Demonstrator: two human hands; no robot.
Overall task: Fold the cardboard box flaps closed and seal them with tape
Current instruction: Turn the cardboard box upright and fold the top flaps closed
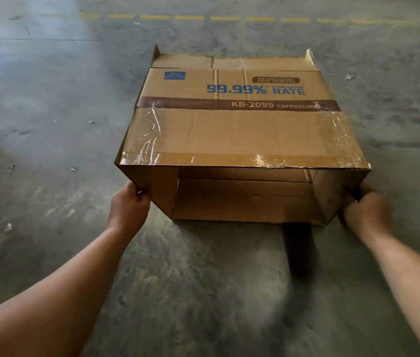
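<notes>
A large brown cardboard box (237,130) lies on its side on the concrete floor, its open end facing me. Blue print reads "99.99% RATE" on its upper face, with old clear tape along the near edge and corners. My left hand (129,204) grips the near left side flap, fingers curled round its edge. My right hand (364,206) grips the near right side flap and looks blurred. Both side flaps angle inward across the opening. Two small flaps stick up at the far end. No tape roll is in view.
Grey concrete floor (49,124) surrounds the box, littered with small scraps. A dashed yellow line (229,18) runs across the far floor. A dark blurred shape sits at the left frame edge.
</notes>
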